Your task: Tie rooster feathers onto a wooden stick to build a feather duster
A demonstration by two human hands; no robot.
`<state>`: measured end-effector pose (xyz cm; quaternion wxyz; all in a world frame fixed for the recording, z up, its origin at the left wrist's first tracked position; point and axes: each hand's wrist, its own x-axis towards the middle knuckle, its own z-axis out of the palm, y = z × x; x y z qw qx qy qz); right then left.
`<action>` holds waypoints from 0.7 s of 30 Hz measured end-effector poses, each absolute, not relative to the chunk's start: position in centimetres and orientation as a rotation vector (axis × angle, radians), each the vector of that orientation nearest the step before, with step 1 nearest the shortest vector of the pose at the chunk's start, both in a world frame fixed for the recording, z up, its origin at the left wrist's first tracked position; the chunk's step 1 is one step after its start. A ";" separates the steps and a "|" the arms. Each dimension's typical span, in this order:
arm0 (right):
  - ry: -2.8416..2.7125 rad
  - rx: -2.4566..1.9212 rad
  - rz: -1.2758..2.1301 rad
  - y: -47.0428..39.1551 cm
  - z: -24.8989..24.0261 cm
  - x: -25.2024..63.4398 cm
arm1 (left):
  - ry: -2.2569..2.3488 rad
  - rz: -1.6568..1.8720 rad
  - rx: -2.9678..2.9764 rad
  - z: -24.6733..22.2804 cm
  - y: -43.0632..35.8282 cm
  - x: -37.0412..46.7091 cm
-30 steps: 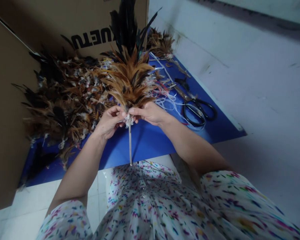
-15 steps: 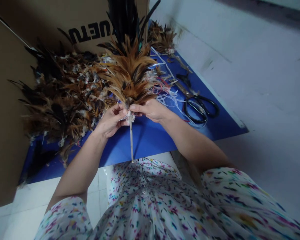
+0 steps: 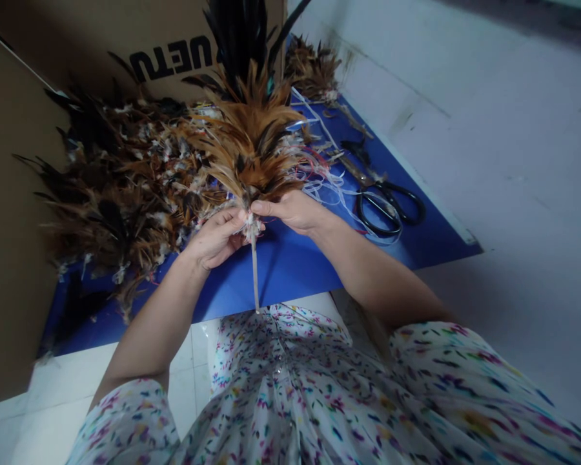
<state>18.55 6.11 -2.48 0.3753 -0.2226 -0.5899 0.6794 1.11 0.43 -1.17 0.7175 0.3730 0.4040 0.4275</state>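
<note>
Leftward obstacle: feather heap [image 3: 145, 177]

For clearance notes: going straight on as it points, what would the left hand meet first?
The brown-and-black feather bundle it holds, then probably the right hand; depth is unclear.

Seen from a camera worn on the person's head, looking forward and steeply down, with the wearer's own patterned clothing [image 3: 281, 400] filling the bottom edge. The left hand [image 3: 217, 237] and right hand [image 3: 295, 210] sit near the lens and close to the centre, viewed from above over a blue tabletop [image 3: 290, 265]. This wide view reaches to a printed cardboard panel [image 3: 174, 26] at the far side and a pale wall [image 3: 489, 129] along the right.
</note>
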 end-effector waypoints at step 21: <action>-1.534 -0.640 1.758 6.5 -2.3 18.9 | 0.843 0.950 0.752 0.3 -0.4 2.4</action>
